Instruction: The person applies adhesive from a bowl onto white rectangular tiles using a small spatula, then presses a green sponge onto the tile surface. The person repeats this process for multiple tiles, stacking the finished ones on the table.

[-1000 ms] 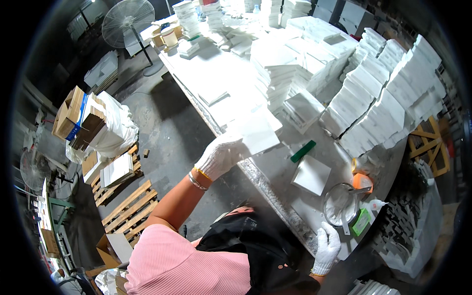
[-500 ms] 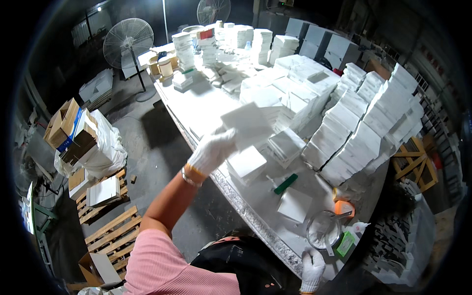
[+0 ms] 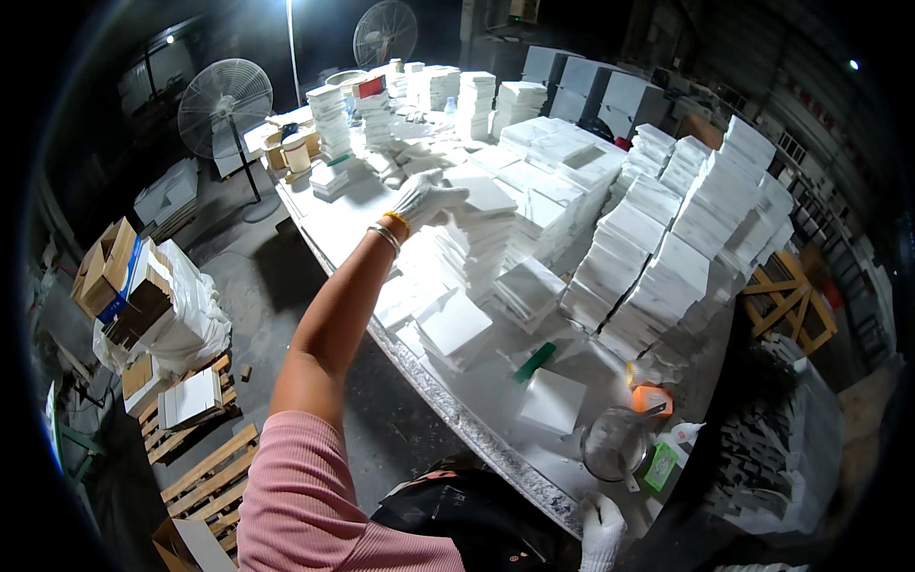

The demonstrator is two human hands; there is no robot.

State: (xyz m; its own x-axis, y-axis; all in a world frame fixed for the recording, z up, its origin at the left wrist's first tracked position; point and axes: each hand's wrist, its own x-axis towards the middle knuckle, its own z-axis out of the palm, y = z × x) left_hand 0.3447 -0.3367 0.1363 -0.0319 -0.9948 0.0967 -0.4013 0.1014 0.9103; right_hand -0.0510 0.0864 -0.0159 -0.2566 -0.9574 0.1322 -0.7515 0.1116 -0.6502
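At arm's length over the table (image 3: 329, 224), my left hand (image 3: 424, 195), in a white glove, is closed on the near edge of a square white tile (image 3: 484, 194). That tile lies on top of a tall stack of tiles (image 3: 467, 250). My right hand (image 3: 601, 534), also gloved, rests at the table's near edge with fingers curled; whether anything is inside them is hidden. Close to it stand a round clear bowl (image 3: 602, 440), a spatula (image 3: 629, 471) and a green box (image 3: 660, 467). Another white tile (image 3: 553, 400) lies flat beside a green strip (image 3: 535, 362).
Short tile stacks (image 3: 454, 322) stand nearer me, and tall leaning rows of tiles (image 3: 701, 234) fill the right side. An orange container (image 3: 652, 400) sits behind the bowl. Off the table are a standing fan (image 3: 226, 110), cardboard boxes (image 3: 119, 267) and wooden pallets (image 3: 214, 477).
My left hand has reached farther forward with the tile, which has come down from mid-air onto the tall stack. My right hand stays at the table edge. The view has shifted slightly.
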